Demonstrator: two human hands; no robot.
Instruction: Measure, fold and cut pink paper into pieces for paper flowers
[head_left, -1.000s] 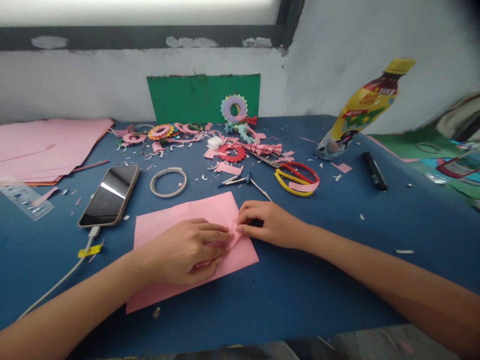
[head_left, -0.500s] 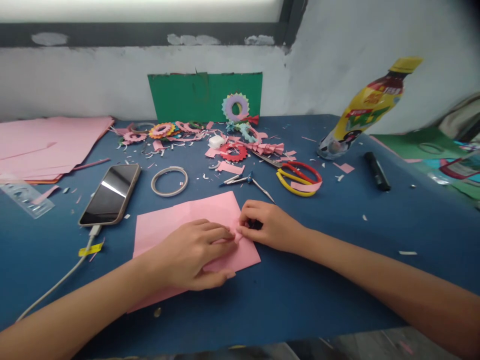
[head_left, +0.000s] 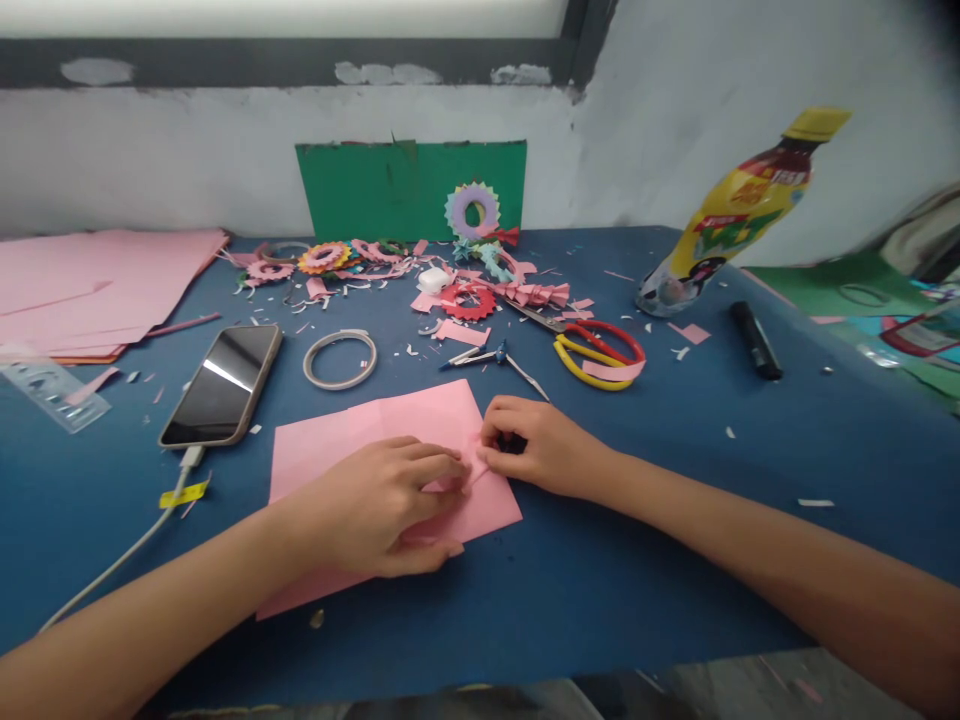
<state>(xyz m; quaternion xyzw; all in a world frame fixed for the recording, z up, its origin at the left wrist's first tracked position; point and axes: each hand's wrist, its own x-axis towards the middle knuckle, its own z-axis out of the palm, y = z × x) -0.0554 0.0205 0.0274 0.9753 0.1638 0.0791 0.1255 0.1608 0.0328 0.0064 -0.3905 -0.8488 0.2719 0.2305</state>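
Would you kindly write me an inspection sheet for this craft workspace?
Surface: blue tabletop, strewn with paper scraps.
Job's things: pink paper sheet lies under the left hand; compass and scissors lie beyond it.
Clutter: toothed paper rings, phone, black marker, bottle.
Hands: left on the sheet; right hand has fingertips at its right edge, grip unclear.
Cables: white cable plugged into the phone.
Surroundings: green board before a pale wall.
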